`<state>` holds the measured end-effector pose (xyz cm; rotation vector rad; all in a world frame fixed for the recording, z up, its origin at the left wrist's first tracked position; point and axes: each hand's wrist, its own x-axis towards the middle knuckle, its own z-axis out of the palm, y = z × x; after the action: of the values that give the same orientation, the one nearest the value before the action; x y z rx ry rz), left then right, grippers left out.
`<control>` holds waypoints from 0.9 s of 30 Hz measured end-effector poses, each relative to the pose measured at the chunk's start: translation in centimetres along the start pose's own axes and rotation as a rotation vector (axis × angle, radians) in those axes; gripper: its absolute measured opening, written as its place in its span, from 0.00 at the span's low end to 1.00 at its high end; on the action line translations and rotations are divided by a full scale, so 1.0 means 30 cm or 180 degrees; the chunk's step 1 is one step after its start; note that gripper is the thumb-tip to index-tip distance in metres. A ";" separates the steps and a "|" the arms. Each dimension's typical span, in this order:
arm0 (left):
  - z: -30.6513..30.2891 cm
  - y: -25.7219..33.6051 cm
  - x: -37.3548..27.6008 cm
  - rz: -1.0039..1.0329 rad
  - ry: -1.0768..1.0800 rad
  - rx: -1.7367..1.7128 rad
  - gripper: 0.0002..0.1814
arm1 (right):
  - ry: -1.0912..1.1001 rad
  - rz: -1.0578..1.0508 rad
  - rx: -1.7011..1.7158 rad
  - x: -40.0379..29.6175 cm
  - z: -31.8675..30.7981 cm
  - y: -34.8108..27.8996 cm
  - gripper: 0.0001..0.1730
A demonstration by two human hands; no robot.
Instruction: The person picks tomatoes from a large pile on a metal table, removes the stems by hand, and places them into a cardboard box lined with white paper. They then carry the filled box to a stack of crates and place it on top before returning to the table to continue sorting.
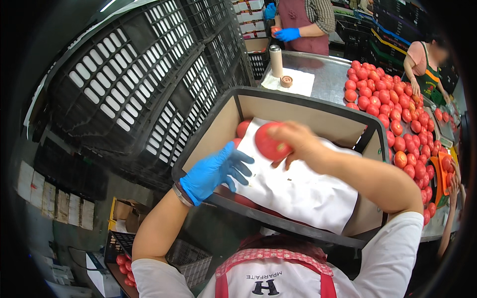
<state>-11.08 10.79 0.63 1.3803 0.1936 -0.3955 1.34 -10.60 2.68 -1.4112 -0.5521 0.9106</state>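
Note:
My bare right hand (298, 143) grips a large red tomato (270, 139) above a black plastic crate (305, 102); the hand is slightly blurred. To its left, my left hand (214, 173) wears a blue glove, its fingers apart and holding nothing, over the crate's near left side. A white sheet (298, 190) covers most of what lies in the crate. Red tomatoes (243, 128) peek out past the sheet's left edge, and more show along its near edge. Beige lining (298, 115) runs along the crate's inner walls.
Tall stacked black crates (123, 82) rise at the left. Many tomatoes (391, 97) cover the metal table (328, 70) at the right. A beige bottle (275, 61) stands on a cloth. Co-workers (305, 22) stand across the table. Below left sits another crate with tomatoes (125, 266).

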 end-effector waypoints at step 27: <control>-0.140 -0.116 0.231 -0.1860 0.0127 0.4325 0.44 | 0.2433 -0.1736 0.0594 -0.452 -0.618 0.203 0.14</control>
<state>-5.65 13.33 -5.83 2.6695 0.3967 -1.1045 7.19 -32.92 -2.98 -1.2261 -0.2292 -0.0389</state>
